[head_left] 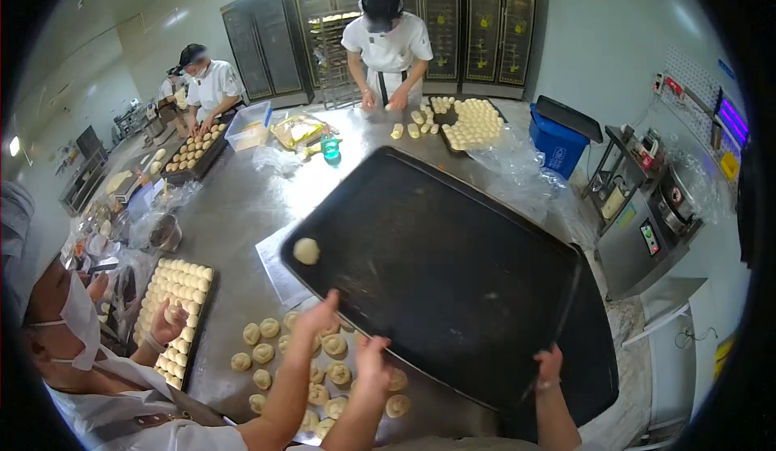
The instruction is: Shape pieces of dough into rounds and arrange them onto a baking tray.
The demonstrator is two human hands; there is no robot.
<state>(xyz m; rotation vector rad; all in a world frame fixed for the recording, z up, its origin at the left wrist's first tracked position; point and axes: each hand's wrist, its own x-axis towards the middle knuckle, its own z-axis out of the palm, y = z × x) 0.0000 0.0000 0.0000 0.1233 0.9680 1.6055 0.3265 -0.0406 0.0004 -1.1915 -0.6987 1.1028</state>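
A large black baking tray (453, 273) is held at an angle over the near side of the steel table. My left hand (373, 364) is closed on its near rim, and my right hand (549, 366) grips the rim at the lower right corner. One round pale dough ball (306, 250) sits in the tray's left corner. Another person's hand (322, 314) reaches in from the left, by the tray's near-left rim; whether it touches is unclear. Several coiled dough pieces (337, 372) lie on the table below, partly hidden by the tray and arms.
A second black tray (596, 346) lies partly under mine at the right. At the left, a masked person works beside a tray of dough balls (174, 297). Across the steel table (242, 192), people shape dough near a filled tray (477, 124), plastic sheeting (525, 164) and a blue bin (558, 140).
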